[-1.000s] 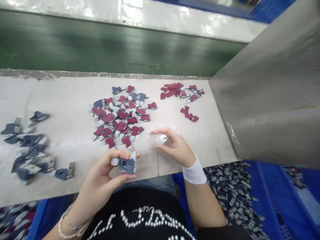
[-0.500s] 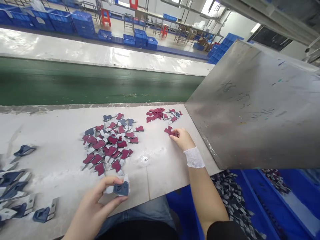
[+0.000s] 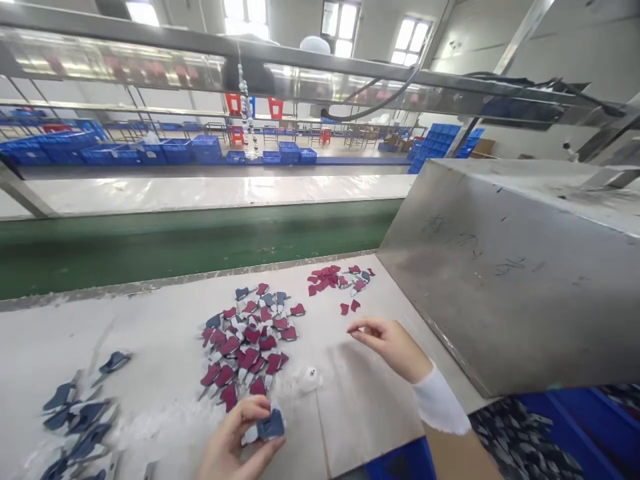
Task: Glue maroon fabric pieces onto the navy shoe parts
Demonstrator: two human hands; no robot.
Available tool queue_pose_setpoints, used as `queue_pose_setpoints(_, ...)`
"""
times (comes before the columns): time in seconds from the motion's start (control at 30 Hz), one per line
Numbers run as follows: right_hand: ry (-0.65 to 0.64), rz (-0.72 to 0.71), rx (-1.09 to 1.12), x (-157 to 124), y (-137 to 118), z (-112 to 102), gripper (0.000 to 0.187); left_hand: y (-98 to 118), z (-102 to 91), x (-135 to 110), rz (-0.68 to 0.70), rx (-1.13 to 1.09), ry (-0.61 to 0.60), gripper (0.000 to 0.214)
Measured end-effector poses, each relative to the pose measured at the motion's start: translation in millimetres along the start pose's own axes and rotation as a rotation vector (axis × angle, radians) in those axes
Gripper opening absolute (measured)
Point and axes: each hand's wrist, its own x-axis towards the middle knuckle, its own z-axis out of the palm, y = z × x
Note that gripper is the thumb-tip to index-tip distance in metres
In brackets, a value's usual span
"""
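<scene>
My left hand (image 3: 240, 437) is closed around a small dark blue part with pale grey ends (image 3: 271, 425), held above the table's front edge. My right hand (image 3: 383, 339) hangs over the table with thumb and fingers pinched together; whatever may be between the tips is too small to make out. Just beyond those fingertips lie two maroon pieces (image 3: 345, 309). Farther back is a heap of flat maroon pieces (image 3: 325, 277), with several metal-and-blue parts (image 3: 359, 287) beside it. Left of my right hand spreads a pile of maroon-faced parts with grey ends (image 3: 250, 357).
Dark blue parts with metal plates (image 3: 85, 420) lie at the left of the table (image 3: 165, 347). A metal box (image 3: 450, 287) stands along the right edge. Behind runs a green conveyor belt (image 3: 200, 243). Blue bins of parts (image 3: 525, 440) sit below at the right.
The view has tilted up. My right hand has drawn back towards me from the small maroon pieces, leaving two on the table. My left hand still holds the blue part.
</scene>
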Motion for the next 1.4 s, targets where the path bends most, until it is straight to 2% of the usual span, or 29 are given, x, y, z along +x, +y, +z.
queue_pose_setpoints(0.13,-0.154,-0.099,0.210,-53.8,-31.5,29.3,0.024,10.1,-1.7,-4.4,0.034,0.030,0.023,0.035)
queue_pose_setpoints(0.27,-0.303,-0.147,0.315,-82.4,-45.5,65.5,0.016,16.7,-6.6,-6.6,0.155,0.175,-0.019,0.026)
queue_pose_setpoints(0.43,-0.195,-0.208,0.151,-89.4,-40.8,100.8,0.027,20.4,-2.8,-12.2,0.166,0.176,-0.032,0.023)
queue_pose_setpoints(0.57,-0.297,-0.195,0.174,-90.6,-39.5,99.9,0.011,20.3,4.5,-18.9,0.183,0.139,-0.016,0.024)
queue_pose_setpoints(0.73,-0.423,-0.170,0.193,-89.8,-40.7,90.8,0.024,13.4,6.9,-27.2,0.238,0.100,-0.004,0.021)
queue_pose_setpoints(0.8,-0.418,-0.137,0.260,-90.4,-39.5,91.7,0.027,10.8,6.9,-30.2,0.230,0.108,-0.010,0.019)
queue_pose_setpoints(0.93,-0.372,-0.013,0.442,-89.5,-35.9,98.3,0.007,9.6,5.6,-33.3,0.299,0.203,-0.040,0.019)
queue_pose_setpoints(0.97,-0.370,0.002,0.461,-88.1,-35.0,100.1,0.009,9.8,4.7,-33.1,0.329,0.235,-0.047,0.019)
queue_pose_setpoints(1.13,-0.365,0.046,0.475,-77.0,-30.7,102.7,0.013,11.5,0.1,-28.9,0.469,0.365,-0.063,0.022)
queue_pose_setpoints(1.4,-0.329,0.076,0.457,-64.4,-29.8,103.0,0.014,10.8,1.8,-23.2,0.508,0.361,-0.102,0.027)
